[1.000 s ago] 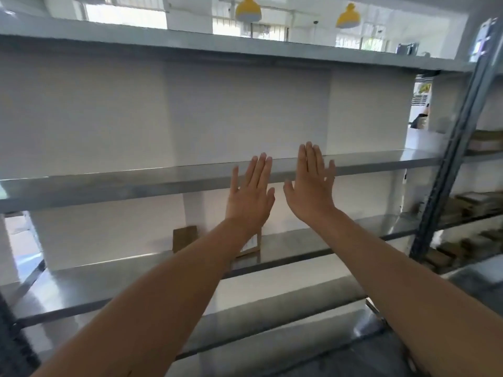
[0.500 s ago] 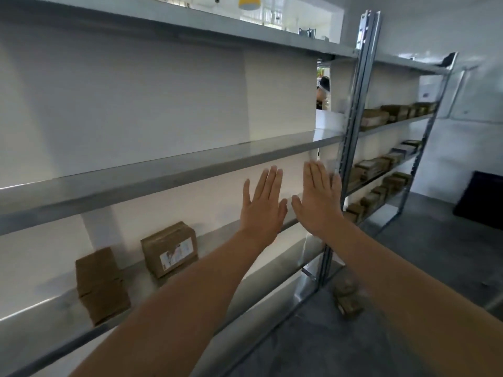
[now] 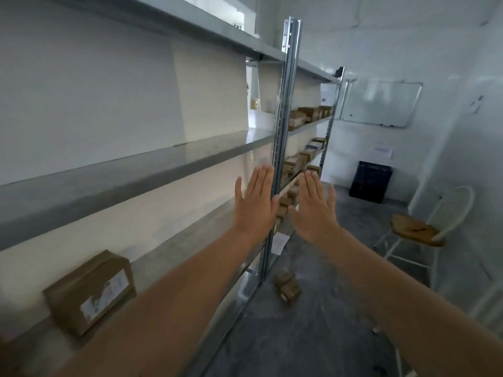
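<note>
Both arms reach forward at chest height. My left hand [image 3: 255, 202] and my right hand [image 3: 315, 205] are held up side by side, backs toward me, fingers straight and together, holding nothing. They hover in front of the upright steel post [image 3: 285, 110] of a metal shelving unit [image 3: 136, 172] and touch nothing. A brown cardboard parcel with a white label [image 3: 89, 292] lies on the lower shelf at the left, below my left forearm.
Beyond the post, further shelves carry several brown parcels [image 3: 304, 114]. Two small parcels [image 3: 287, 288] lie on the grey floor near the post's foot. A white chair with a wooden seat [image 3: 416, 229] stands at the right, a black crate [image 3: 370, 180] against the back wall, a whiteboard [image 3: 381, 104] above.
My view has swung right along the shelving, bringing the post, the far shelves, the chair and the crate into sight. Both hands stay raised, flat and empty.
</note>
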The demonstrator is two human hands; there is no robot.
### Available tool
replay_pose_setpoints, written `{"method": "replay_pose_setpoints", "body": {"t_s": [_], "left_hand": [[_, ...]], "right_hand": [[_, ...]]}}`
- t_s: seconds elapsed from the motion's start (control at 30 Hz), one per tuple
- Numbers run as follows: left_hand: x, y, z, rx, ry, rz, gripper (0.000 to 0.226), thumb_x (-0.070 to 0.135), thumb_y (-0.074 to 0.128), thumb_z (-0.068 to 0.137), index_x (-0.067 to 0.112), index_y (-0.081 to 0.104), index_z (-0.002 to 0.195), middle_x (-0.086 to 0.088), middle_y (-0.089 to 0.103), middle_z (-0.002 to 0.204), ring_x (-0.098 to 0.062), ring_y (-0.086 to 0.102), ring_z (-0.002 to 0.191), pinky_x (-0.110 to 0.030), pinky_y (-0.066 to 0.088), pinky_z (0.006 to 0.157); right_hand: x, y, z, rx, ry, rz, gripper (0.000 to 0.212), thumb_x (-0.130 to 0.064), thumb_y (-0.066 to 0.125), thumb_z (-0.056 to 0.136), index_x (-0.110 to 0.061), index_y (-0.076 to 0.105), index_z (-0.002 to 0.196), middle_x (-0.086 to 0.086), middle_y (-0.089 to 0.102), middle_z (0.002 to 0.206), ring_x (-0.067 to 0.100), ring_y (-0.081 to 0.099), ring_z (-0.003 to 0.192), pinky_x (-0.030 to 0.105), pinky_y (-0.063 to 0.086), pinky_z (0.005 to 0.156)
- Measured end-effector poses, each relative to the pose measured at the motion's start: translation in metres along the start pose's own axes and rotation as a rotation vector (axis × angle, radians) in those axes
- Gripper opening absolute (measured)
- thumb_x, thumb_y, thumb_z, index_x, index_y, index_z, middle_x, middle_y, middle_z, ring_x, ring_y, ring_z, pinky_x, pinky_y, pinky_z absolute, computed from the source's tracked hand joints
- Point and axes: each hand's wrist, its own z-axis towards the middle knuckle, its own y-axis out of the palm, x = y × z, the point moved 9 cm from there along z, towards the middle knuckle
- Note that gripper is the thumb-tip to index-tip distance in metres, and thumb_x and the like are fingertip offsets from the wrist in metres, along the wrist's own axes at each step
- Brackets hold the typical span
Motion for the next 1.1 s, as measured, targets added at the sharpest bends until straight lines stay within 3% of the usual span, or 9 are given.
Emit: {"method": "replay_pose_setpoints", "body": {"t_s": [0.3,0.77,0.9,1.1], "left_hand": [[0.024,0.042,0.011,-0.04,0.133,-0.103,0.06,0.035,0.026,0.105,0.019,0.0,0.157,0.003,-0.004,0.165,-0.01,-0.009,0.151,-0.046,-0.007,0.122],[0.094,0.107,0.057,-0.07,0.235,-0.091,0.061,0.036,0.027,0.104,0.019,0.002,0.157,0.002,0.0,0.165,-0.012,-0.006,0.151,-0.043,-0.013,0.118],[0.125,0.124,0.071,-0.054,0.268,-0.049,0.062,0.036,0.027,0.104,0.017,0.002,0.157,0.001,0.002,0.165,-0.012,-0.006,0.151,-0.034,-0.029,0.11],[0.171,0.149,0.106,-0.067,0.331,-0.008,0.061,0.039,0.025,0.105,0.02,-0.001,0.157,0.004,-0.004,0.165,-0.009,-0.01,0.15,-0.04,-0.019,0.116]], "right_hand": [[0.022,0.027,-0.01,-0.071,0.133,-0.017,0.075,-0.041,0.028,0.099,-0.008,-0.011,0.154,0.006,-0.015,0.163,0.018,-0.021,0.148,0.048,-0.017,0.116],[0.141,0.046,0.013,-0.084,0.27,-0.043,0.076,-0.037,0.034,0.099,-0.008,-0.008,0.155,0.006,-0.014,0.163,0.019,-0.019,0.149,0.05,-0.013,0.119],[0.175,0.056,0.026,-0.099,0.268,-0.014,0.076,-0.035,0.034,0.099,-0.007,-0.01,0.154,0.007,-0.016,0.163,0.019,-0.021,0.148,0.05,-0.014,0.118],[0.224,0.064,0.058,-0.053,0.231,0.025,0.078,-0.043,0.032,0.099,-0.007,-0.009,0.154,0.008,-0.014,0.163,0.019,-0.019,0.148,0.049,-0.017,0.114]]}}
